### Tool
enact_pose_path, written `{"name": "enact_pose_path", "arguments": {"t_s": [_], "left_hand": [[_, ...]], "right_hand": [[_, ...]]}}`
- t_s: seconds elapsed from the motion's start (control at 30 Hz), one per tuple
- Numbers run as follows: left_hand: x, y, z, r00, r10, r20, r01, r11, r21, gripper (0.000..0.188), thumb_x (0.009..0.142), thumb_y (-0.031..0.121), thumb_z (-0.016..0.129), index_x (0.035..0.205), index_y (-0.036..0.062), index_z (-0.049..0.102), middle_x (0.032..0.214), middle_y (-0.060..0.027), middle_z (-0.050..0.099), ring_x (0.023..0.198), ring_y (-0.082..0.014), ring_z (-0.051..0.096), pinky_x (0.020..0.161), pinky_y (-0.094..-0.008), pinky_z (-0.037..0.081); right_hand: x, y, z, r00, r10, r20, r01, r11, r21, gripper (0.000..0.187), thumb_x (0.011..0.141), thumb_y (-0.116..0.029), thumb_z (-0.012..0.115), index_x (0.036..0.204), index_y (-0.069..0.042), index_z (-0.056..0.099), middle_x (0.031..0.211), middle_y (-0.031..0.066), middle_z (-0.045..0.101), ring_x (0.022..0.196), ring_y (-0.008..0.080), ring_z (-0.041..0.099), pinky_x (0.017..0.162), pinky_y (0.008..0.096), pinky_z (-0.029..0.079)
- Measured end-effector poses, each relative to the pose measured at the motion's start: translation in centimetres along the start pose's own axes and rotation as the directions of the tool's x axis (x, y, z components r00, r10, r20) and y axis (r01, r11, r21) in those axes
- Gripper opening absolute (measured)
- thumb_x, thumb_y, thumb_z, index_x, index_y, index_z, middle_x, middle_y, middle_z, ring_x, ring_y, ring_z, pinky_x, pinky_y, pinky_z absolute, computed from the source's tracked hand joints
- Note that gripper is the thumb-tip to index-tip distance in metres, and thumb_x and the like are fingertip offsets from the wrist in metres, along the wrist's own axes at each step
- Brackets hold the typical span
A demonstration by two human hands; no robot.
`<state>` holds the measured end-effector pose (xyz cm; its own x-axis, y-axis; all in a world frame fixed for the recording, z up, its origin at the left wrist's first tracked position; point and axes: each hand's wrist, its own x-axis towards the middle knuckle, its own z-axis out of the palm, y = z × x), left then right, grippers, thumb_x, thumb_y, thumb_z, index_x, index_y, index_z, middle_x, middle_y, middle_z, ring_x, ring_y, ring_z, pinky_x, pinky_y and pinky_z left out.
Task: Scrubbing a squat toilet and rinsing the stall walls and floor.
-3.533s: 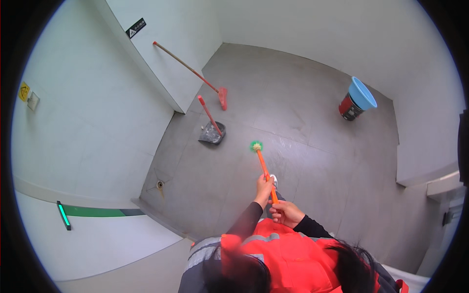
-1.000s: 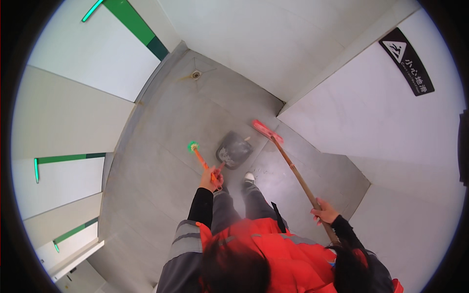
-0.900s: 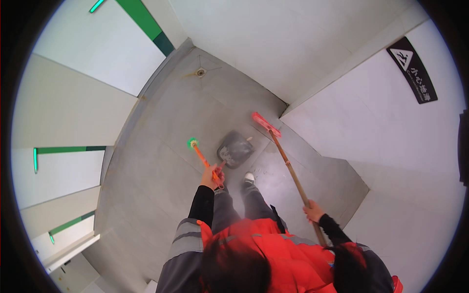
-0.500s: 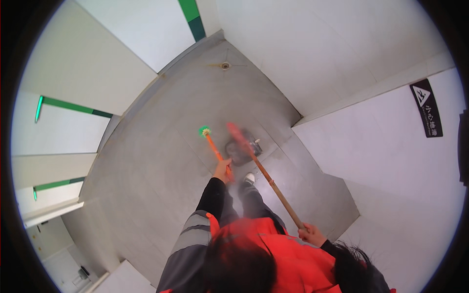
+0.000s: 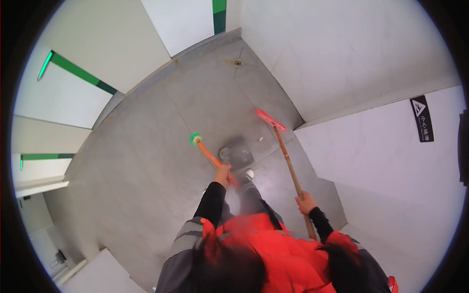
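My left hand (image 5: 223,174) is closed round the orange handle of a toilet brush (image 5: 211,156), whose green and cream head points away from me, above the floor. Close by that hand is a black dustpan (image 5: 239,152), blurred; whether the hand also grips it is hidden. My right hand (image 5: 306,202) is wrapped round the wooden stick of a broom (image 5: 289,163). The broom's narrow red head lies to the right of the dustpan. Between the two, a small whitish scrap (image 5: 260,139) rests on the floor.
Grey tiled floor (image 5: 146,151) spreads around my shoes. A round drain (image 5: 238,63) sits in the far corner. White panels with green strips (image 5: 78,71) line the left, and a pale wall (image 5: 342,58) bounds the right, with a black warning sign (image 5: 422,118) lower down.
The broom head has swung from over the dustpan out to its right, and my right hand has moved forward. The whitish scrap now shows apart from the dustpan. The view has also turned.
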<state>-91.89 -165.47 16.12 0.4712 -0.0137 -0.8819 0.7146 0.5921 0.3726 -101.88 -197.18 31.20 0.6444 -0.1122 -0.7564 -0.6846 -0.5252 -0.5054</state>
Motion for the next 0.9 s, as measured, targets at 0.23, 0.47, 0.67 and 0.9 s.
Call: {"name": "enact_pose_path", "arguments": {"t_s": [0.23, 0.47, 0.67, 0.9], "left_hand": [[1.0, 0.4, -2.3, 1.000, 0.006, -0.002, -0.006, 1.000, -0.026, 0.017, 0.071, 0.019, 0.056, 0.064, 0.0118, 0.042, 0.060, -0.0002, 0.040, 0.051, -0.0141, 0.040, 0.045, -0.0288, 0.033], [-3.7, 1.6, -9.4, 0.998, 0.052, 0.033, -0.053, 0.997, 0.059, 0.022, 0.072, 0.025, 0.057, 0.065, 0.0112, 0.042, 0.054, -0.0009, 0.039, 0.048, -0.0138, 0.041, 0.042, -0.0284, 0.035], [-10.6, 5.0, -19.2, 0.996, 0.084, 0.014, -0.082, 0.989, -0.125, 0.022, 0.073, 0.027, 0.057, 0.068, 0.0111, 0.043, 0.054, -0.0006, 0.039, 0.045, -0.0127, 0.040, 0.040, -0.0277, 0.036], [-20.5, 4.8, -33.4, 0.996, 0.081, 0.044, -0.041, 0.815, -0.579, 0.015, 0.077, 0.020, 0.050, 0.075, 0.0061, 0.044, 0.057, -0.0046, 0.042, 0.045, -0.0125, 0.040, 0.039, -0.0229, 0.035]], "right_hand": [[-3.3, 1.8, 4.6, 0.898, 0.126, 0.421, -0.286, 0.895, 0.341, 0.014, 0.078, -0.017, 0.050, 0.083, -0.005, 0.043, 0.059, 0.0028, 0.045, 0.036, 0.0086, 0.039, 0.030, 0.0239, 0.033], [-12.2, 0.8, 8.0, 0.935, -0.127, 0.330, 0.036, 0.963, 0.267, 0.022, 0.080, -0.020, 0.050, 0.099, -0.008, 0.047, 0.064, 0.0001, 0.044, 0.044, 0.0056, 0.037, 0.037, 0.0187, 0.031], [-9.7, -5.3, 10.1, 0.899, 0.061, 0.434, -0.327, 0.753, 0.571, 0.026, 0.080, -0.016, 0.048, 0.105, -0.012, 0.045, 0.061, -0.0025, 0.038, 0.040, 0.0050, 0.031, 0.033, 0.0198, 0.027], [-2.7, -11.8, 15.9, 0.882, 0.165, 0.441, -0.386, 0.791, 0.475, 0.012, 0.079, -0.020, 0.050, 0.089, -0.012, 0.047, 0.056, -0.0042, 0.033, 0.041, 0.0046, 0.028, 0.036, 0.0194, 0.025]]}}
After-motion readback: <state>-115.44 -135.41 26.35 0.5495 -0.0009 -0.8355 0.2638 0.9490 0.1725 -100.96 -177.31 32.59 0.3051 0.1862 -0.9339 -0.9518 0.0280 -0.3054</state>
